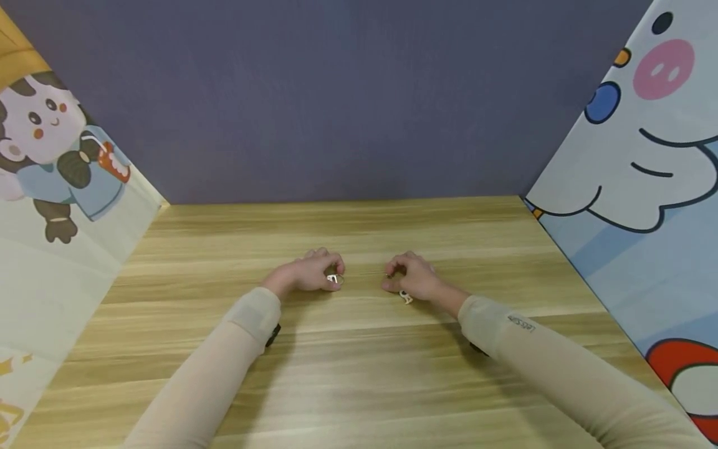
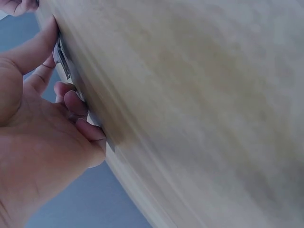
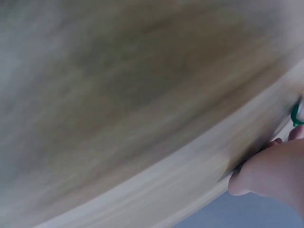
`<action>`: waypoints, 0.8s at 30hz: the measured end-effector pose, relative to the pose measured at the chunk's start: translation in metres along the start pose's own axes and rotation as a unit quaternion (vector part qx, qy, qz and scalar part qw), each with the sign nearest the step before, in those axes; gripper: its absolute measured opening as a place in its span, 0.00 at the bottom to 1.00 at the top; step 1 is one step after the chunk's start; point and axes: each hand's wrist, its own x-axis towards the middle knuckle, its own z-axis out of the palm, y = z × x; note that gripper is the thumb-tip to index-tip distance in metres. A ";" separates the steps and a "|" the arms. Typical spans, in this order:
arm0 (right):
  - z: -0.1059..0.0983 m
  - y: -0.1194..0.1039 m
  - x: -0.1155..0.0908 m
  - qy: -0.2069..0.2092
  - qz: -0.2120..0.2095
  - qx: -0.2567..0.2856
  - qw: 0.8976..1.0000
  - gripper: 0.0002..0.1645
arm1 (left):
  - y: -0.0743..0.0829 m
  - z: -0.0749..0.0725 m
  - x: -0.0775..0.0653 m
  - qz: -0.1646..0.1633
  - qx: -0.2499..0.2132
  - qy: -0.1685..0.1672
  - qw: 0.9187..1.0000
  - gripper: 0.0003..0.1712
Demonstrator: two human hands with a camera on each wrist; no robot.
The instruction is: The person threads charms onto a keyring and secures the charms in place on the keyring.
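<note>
In the head view, my left hand [image 1: 314,271] is low over the wooden table, thumb and forefinger curled round a small silvery metal piece with a thin ring [image 1: 335,279]. The left wrist view shows this metal piece [image 2: 62,59] against the tabletop beside the thumb. Across a gap, my right hand [image 1: 416,278] has thumb and forefinger bent, tips apart. A small whitish charm [image 1: 406,297] with dark marks sticks out below that hand. The right wrist view shows a bit of green-edged trim [image 3: 295,114] by the fingers; their grip is hidden.
The wood-grain table [image 1: 359,368] meets a dark purple-grey panel [image 1: 348,100] at its back. Side panels printed with cartoons stand at the left [image 1: 84,249] and right [image 1: 606,231]. Both sleeved forearms reach in from the front.
</note>
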 end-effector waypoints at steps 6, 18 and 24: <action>-0.002 -0.001 -0.002 0.001 0.000 0.011 1.000 0.13 | -0.001 -0.001 0.001 -0.009 -0.003 -0.001 1.000 0.12; -0.010 0.007 -0.003 -0.050 -0.014 0.071 0.996 0.10 | -0.002 -0.003 0.002 -0.005 -0.003 0.004 1.000 0.16; -0.011 0.011 -0.001 -0.056 -0.025 0.068 0.996 0.19 | -0.002 -0.001 0.002 -0.009 0.010 0.011 1.000 0.17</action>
